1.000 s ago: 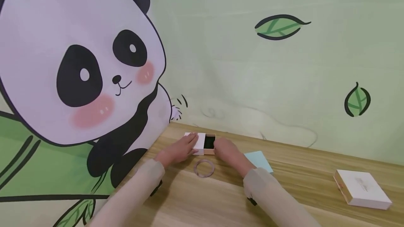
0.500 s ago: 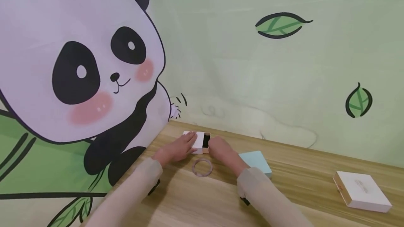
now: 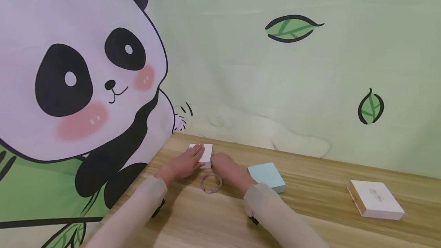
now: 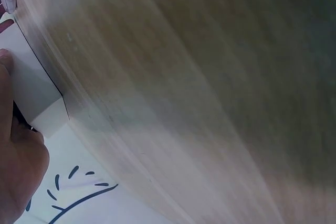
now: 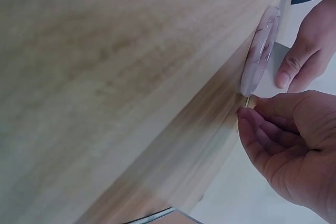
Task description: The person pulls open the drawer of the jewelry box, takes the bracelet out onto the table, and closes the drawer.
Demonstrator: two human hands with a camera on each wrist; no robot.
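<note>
A small white drawer box (image 3: 208, 150) lies on the table near the back corner, its sleeve covering nearly the whole drawer. My left hand (image 3: 185, 162) holds the sleeve, fingers across the top and thumb on the near side; the left wrist view shows that thumb against the box's side wall (image 4: 37, 72). At the box's right end, my right hand (image 3: 224, 165) pinches the drawer's end with curled fingers, its fingertips right at the edge. A pale, translucent bangle (image 5: 254, 51) lies flat just in front of the box.
To the right of my right hand sits a light blue box (image 3: 268, 174). Farther right lies a larger white box (image 3: 375, 196) with an orange side. Behind the wooden table (image 3: 310, 167) rises a wall (image 3: 220, 68) with a painted panda and leaves.
My right hand has pushed the drawer leftward into the sleeve, so its dark inside no longer shows. My left hand stays on the sleeve. The head view has turned slightly right.
</note>
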